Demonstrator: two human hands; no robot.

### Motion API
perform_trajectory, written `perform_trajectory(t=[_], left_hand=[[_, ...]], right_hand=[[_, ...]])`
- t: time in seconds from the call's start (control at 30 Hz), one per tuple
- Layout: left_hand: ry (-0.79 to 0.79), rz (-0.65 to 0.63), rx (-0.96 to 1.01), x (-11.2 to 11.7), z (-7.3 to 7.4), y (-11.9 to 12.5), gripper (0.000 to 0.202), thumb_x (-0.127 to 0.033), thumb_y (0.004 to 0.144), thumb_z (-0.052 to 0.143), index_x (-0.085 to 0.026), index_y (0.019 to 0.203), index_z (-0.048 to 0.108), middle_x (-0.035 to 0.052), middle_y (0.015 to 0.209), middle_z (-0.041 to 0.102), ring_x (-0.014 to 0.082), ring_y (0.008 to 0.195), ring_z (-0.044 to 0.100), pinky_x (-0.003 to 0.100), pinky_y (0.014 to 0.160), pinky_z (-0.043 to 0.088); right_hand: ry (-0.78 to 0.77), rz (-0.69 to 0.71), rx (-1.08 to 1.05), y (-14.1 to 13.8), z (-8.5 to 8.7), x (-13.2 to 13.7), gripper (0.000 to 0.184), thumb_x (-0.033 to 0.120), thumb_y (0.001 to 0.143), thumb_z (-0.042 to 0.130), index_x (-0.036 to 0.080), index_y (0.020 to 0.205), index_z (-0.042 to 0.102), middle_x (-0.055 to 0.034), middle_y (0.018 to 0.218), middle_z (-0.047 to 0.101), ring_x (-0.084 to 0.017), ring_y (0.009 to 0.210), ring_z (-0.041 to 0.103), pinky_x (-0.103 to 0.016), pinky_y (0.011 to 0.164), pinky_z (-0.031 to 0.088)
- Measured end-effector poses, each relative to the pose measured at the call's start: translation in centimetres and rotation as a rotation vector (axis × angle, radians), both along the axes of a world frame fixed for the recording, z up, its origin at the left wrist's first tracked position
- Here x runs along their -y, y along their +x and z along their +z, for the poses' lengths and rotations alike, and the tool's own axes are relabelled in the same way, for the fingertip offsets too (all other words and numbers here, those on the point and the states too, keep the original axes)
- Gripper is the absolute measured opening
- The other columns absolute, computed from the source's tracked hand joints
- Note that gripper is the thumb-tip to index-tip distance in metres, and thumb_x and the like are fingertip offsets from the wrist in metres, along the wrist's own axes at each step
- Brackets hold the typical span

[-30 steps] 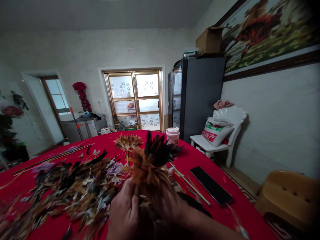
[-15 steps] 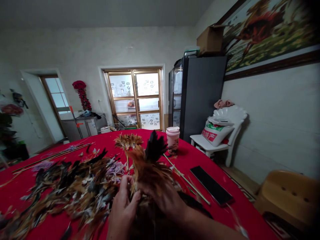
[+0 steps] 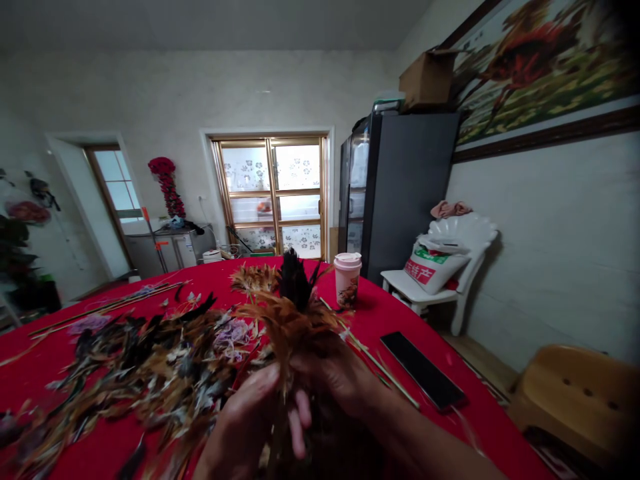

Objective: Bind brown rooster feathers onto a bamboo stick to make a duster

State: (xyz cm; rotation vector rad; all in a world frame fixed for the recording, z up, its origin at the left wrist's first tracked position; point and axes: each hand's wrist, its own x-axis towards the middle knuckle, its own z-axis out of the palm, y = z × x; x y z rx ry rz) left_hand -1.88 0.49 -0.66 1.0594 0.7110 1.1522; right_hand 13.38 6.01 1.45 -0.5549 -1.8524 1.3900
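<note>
As our left grip (image 3: pixel 289 393) clasped bushy brown-and-black feathers (image 3: pixel 293 317), our right grip (image 3: pixel 335 373) proved unreadable; shaping seemingly needed steadiness next.

Two hands are counted, the left hand (image 3: pixel 240 415) at seven o'clock and the right hand (image 3: pixel 340 375) at six. One held bundle of feathers (image 3: pixel 296 325) is found at six o'clock, and one far feather cluster (image 3: pixel 255 277) at eight. One heap of loose feathers (image 3: pixel 155 360) is seen at eight; its single feathers cannot be counted. Between four and five, one cup (image 3: pixel 347 280) and one phone (image 3: pixel 423 371) are noted. One yellow-brown seat (image 3: pixel 580 393) is made out at four, one white chair (image 3: pixel 473 237) and one bag (image 3: pixel 425 270) just past three. One cabinet (image 3: pixel 413 193) and one framed picture (image 3: pixel 540 73) are seen towards two, one two-panelled door (image 3: pixel 274 195) at ten.
</note>
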Motion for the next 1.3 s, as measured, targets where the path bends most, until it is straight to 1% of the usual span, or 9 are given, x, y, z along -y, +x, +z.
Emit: perform_trajectory(t=[0.1,0.2,0.33,0.4,0.53,0.67,0.87,1.07,1.3], left_hand=[[-0.13,0.072,0.095,0.6,0.3,0.6,0.025,-0.04,0.077,0.053,-0.019,0.076,0.067,0.0023,0.049,0.06,0.0114,0.031,0.044,0.024,0.034,0.035],[-0.211,0.14,0.148,1.2,0.9,1.1,0.014,-0.034,0.07,0.063,-0.02,0.068,0.064,0.0011,0.052,0.06,0.0119,0.035,0.048,0.024,0.036,0.04],[-0.205,-0.013,0.314,1.2,0.4,1.7,0.018,-0.032,0.07,0.064,-0.015,0.066,0.063,0.0044,0.059,0.065,0.0127,0.04,0.057,0.024,0.045,0.046],[-0.225,-0.042,0.377,1.2,-0.1,1.9,0.018,-0.032,0.072,0.064,-0.014,0.068,0.063,0.0036,0.056,0.063,0.0121,0.039,0.057,0.024,0.047,0.047],[-0.301,-0.037,0.44,1.5,-0.4,2.1,0.02,-0.032,0.073,0.065,-0.013,0.07,0.064,-0.0048,0.041,0.045,0.0046,0.032,0.039,0.018,0.04,0.039],[-0.255,-0.002,0.404,1.4,0.4,1.9,0.021,-0.03,0.073,0.065,-0.012,0.063,0.06,-0.0075,0.04,0.04,-0.0003,0.029,0.021,0.016,0.037,0.033],[-0.245,0.299,0.232,1.4,1.3,1.4,0.02,-0.032,0.067,0.07,-0.017,0.063,0.056,-0.0065,0.044,0.043,0.004,0.03,0.033,0.02,0.039,0.04],[-0.222,0.396,0.139,1.6,0.8,1.6,0.023,-0.037,0.063,0.072,-0.018,0.062,0.057,-0.0055,0.046,0.043,0.0073,0.038,0.042,0.02,0.04,0.042],[-0.195,0.422,0.182,1.1,0.3,1.6,0.03,-0.042,0.061,0.074,-0.016,0.064,0.059,-0.0077,0.047,0.037,0.0043,0.041,0.033,0.016,0.041,0.037]], right_hand=[[-0.081,0.018,-0.045,0.0,-0.3,-0.5,0.018,0.03,0.075,0.06,0.014,0.067,0.062,-0.0005,0.065,0.059,-0.014,0.063,0.053,-0.024,0.061,0.042],[-0.221,0.082,-0.106,-0.1,-0.8,-0.7,0.016,0.029,0.072,0.062,0.013,0.073,0.063,-0.0012,0.066,0.06,-0.013,0.06,0.052,-0.022,0.056,0.041],[-0.446,0.283,-0.142,-0.3,-1.5,-0.8,0.027,0.035,0.07,0.063,0.009,0.079,0.064,-0.005,0.065,0.062,-0.012,0.049,0.054,-0.022,0.048,0.041],[-0.477,0.27,-0.159,-0.2,-1.9,-1.1,0.027,0.033,0.067,0.065,0.008,0.078,0.065,-0.0049,0.065,0.062,-0.01,0.048,0.052,-0.02,0.047,0.039],[-0.399,0.197,-0.125,0.0,-2.5,-1.8,0.021,0.03,0.066,0.067,0.009,0.069,0.064,-0.0027,0.062,0.058,-0.009,0.053,0.047,-0.02,0.051,0.039],[-0.319,0.17,-0.16,-0.3,-2.1,-1.7,0.023,0.03,0.068,0.066,0.011,0.08,0.064,-0.0026,0.069,0.059,-0.012,0.061,0.05,-0.022,0.055,0.041],[-0.158,0.079,-0.211,-0.9,-0.5,-1.0,0.022,0.027,0.07,0.064,0.014,0.087,0.06,-0.0006,0.077,0.059,-0.014,0.076,0.053,-0.026,0.074,0.044],[0.042,0.002,-0.123,-1.1,-0.1,-0.7,0.013,0.023,0.073,0.054,0.013,0.072,0.062,-0.0007,0.067,0.06,-0.014,0.069,0.053,-0.025,0.07,0.044],[-0.082,0.019,-0.212,-1.4,-0.5,-0.2,0.017,0.028,0.076,0.056,0.012,0.072,0.06,-0.0012,0.068,0.06,-0.013,0.069,0.054,-0.025,0.071,0.043]])
